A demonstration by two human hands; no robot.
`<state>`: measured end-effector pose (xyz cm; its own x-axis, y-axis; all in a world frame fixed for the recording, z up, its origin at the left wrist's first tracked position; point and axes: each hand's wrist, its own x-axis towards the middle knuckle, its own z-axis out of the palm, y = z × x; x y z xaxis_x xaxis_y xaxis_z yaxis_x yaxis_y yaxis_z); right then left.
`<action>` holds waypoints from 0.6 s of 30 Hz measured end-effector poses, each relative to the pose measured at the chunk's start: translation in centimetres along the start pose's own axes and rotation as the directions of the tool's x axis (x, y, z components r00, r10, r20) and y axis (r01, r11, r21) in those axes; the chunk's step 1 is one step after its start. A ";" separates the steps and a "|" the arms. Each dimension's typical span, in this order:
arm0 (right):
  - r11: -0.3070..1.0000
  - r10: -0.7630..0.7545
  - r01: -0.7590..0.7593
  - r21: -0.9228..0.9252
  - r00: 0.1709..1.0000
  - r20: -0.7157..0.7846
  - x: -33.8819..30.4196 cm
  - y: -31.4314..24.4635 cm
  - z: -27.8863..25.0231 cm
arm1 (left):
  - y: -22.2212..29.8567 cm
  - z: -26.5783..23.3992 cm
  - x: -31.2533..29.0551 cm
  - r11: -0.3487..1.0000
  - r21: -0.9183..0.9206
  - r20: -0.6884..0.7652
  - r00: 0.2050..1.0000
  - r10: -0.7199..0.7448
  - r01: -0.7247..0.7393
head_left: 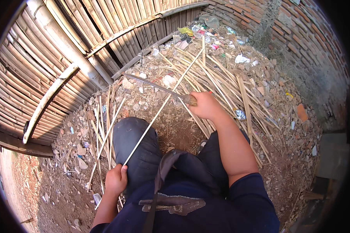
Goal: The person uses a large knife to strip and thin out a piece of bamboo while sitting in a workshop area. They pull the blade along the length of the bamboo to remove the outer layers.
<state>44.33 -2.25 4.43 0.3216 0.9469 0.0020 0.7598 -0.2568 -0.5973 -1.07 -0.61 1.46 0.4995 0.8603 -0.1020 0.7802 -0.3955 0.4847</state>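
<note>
From the head, a wide fisheye looks steeply down over the nearby knees [132,136] to the ground [171,128] beyond.

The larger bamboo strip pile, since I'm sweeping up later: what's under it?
Soil and rubble show around the piled bamboo strips; whatever lies directly beneath them is covered and cannot be seen.

Best rm to pass: dirt gap [173,130] betw. knees, just body-side of knife [149,82], tho held strip [164,106] runs diag. across blade & bounds gap's L. side. R. hand [206,105] blocks knife's handle end; strip pile [217,79] obstructs beyond & R. of it. Body-side of knife tip: L. knee [132,130], loose strips [106,144]. Past tip: bamboo fence [68,48]. Well R. of knife: brick wall [295,42].
</note>
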 end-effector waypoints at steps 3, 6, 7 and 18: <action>0.989 -0.131 0.133 -0.062 0.990 0.043 -1.6 -1.0 0.5 | 0.4 -0.1 0.0 1.000 0.025 -0.016 1.000 -0.002 0.002; 0.947 -0.230 0.260 -0.189 0.959 0.166 -2.9 -3.5 1.3 | 0.5 0.2 -0.1 0.998 0.049 0.001 1.000 -0.024 0.024; 0.909 -0.298 0.348 -0.230 0.927 0.227 -3.1 -3.9 1.8 | 0.4 0.2 -0.1 0.997 0.069 -0.002 1.000 -0.022 0.022; 0.998 -0.002 0.006 -0.060 0.998 0.058 -0.5 -0.4 -0.5 | 0.0 1.1 -0.3 0.999 0.051 -0.088 0.996 -0.010 0.015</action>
<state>44.18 -2.68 5.03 0.2866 0.9571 -0.0433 0.7943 -0.2626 -0.5479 -0.75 -1.25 0.52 0.4564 0.8893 -0.0304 0.8058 -0.3986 0.4381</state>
